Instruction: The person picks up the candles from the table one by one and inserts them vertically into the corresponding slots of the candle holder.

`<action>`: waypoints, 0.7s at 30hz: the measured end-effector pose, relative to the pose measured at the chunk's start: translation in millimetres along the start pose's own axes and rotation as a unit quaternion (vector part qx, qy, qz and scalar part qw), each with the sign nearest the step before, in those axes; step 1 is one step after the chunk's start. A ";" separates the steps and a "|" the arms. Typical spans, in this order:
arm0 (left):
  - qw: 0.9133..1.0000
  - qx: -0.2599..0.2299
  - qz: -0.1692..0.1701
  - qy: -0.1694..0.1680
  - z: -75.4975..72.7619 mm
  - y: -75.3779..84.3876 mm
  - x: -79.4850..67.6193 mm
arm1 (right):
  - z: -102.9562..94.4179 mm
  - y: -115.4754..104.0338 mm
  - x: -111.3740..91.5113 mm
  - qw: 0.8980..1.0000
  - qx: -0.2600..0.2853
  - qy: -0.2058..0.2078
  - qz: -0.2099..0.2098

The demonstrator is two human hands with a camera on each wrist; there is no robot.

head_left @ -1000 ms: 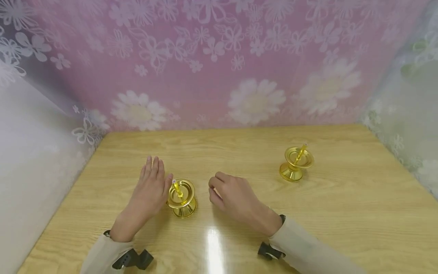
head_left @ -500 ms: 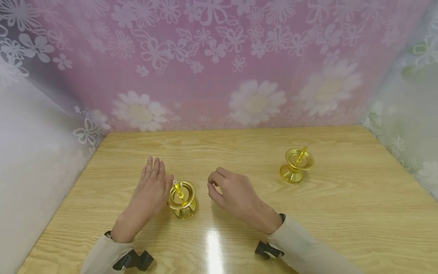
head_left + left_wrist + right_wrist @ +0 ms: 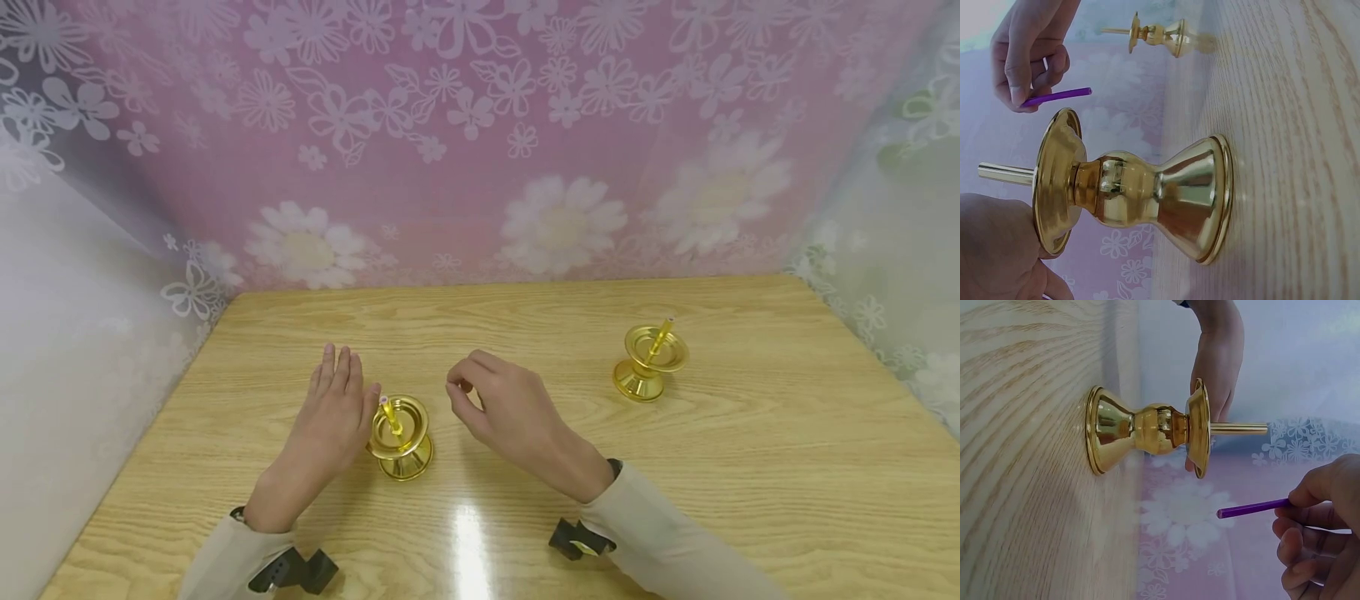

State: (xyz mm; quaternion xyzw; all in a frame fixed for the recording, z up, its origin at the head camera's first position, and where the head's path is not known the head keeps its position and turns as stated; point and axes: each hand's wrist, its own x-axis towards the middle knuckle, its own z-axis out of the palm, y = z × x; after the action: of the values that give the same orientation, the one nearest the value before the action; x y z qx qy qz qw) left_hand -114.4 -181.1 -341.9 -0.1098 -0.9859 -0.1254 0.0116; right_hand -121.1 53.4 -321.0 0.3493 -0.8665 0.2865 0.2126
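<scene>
A shiny gold candlestick (image 3: 405,458) with a wide dish and a thin upright tube stands on the table between my hands. My left hand (image 3: 330,417) lies with straight fingers along its left side, the thumb right at the dish rim. To the right of the candlestick is my right hand (image 3: 513,412). Its thumb and forefinger pinch a thin purple stick (image 3: 1254,508), which points from the fingertips toward the table. In the left wrist view the purple stick (image 3: 1060,96) shows beyond the dish, apart from the tube. The head view hides the stick under the hand.
A second gold candlestick (image 3: 641,379) of the same shape stands farther back on the right. The wooden table (image 3: 750,467) meets a pink floral backdrop (image 3: 442,192) behind and pale floral panels at both sides.
My right hand has moved slightly forward and to the left, closer to the near candlestick. The left hand and both candlesticks have stayed where they were.
</scene>
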 end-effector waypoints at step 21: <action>1.000 -0.008 -0.003 0.001 0.9 0.0 -0.3 | 2.1 -8.6 10.0 1.000 0.012 0.004 -0.011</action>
State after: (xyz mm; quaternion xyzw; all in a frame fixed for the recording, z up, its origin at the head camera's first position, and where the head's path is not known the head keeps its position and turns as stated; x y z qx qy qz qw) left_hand -114.2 -181.0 -342.8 -0.1070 -0.9852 -0.1331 0.0116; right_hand -121.8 42.1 -313.9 0.3600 -0.8583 0.2962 0.2143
